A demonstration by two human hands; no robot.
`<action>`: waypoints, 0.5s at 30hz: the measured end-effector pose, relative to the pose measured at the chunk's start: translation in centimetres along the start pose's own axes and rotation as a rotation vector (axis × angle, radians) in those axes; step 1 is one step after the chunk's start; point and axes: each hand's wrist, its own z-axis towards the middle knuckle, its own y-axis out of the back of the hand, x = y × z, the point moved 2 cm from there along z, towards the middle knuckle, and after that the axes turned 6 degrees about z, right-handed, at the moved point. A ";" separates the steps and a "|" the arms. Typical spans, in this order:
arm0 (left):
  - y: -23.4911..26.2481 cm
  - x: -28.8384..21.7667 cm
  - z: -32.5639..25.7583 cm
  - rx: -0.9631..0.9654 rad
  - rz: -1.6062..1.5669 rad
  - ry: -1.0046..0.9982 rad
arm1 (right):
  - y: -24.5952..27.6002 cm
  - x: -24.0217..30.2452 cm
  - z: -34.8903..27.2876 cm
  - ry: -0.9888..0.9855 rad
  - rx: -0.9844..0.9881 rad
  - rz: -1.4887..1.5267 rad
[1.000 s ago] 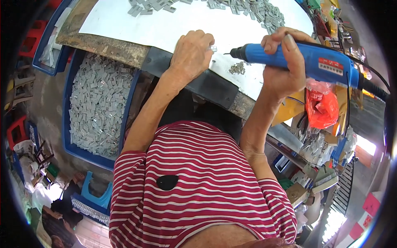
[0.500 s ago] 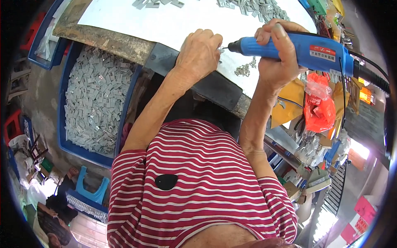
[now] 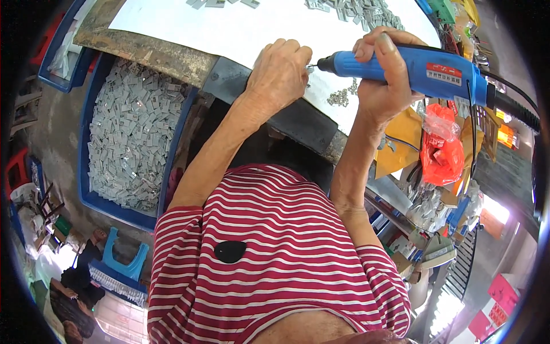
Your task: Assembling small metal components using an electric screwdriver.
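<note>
Crate (image 3: 86, 143), blue plastic, sits far left below the bench edge, filled with small grey metal parts (image 3: 129, 132). Next over, the worn wooden bench edge (image 3: 149, 51) carries a white sheet (image 3: 229, 28) on top. Your left hand (image 3: 278, 74) rests knuckles-up on that sheet at the near edge, fingers curled shut and bunched at the tips; whatever they pinch is hidden under them, so I cannot tell what it is. Just right of those fingertips, the metal bit of the blue electric screwdriver (image 3: 412, 69) meets them, tool lying roughly level with its tip pointing left. Your right hand (image 3: 384, 80) is wrapped tight round the screwdriver's front barrel, thumb over the top, fingers closed under it. A small heap of screws (image 3: 341, 97) lies on the sheet right below the tool nose, between both hands. More grey parts (image 3: 355, 11) are scattered at the far side of the sheet. Black cable (image 3: 513, 94) leaves the tool's rear to the right. Below it an orange-red plastic bag (image 3: 441, 149) hangs among shelf clutter.
</note>
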 end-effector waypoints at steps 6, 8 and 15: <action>0.0 0.0 0.0 -0.005 0.005 0.003 | 0.0 0.0 -0.1 0.008 0.010 0.012; 0.0 -0.1 0.0 0.003 0.014 0.001 | 0.1 0.0 -0.1 0.003 0.020 -0.004; 0.0 0.0 0.0 0.020 0.020 0.007 | 0.1 0.3 -1.0 -0.003 0.086 -0.101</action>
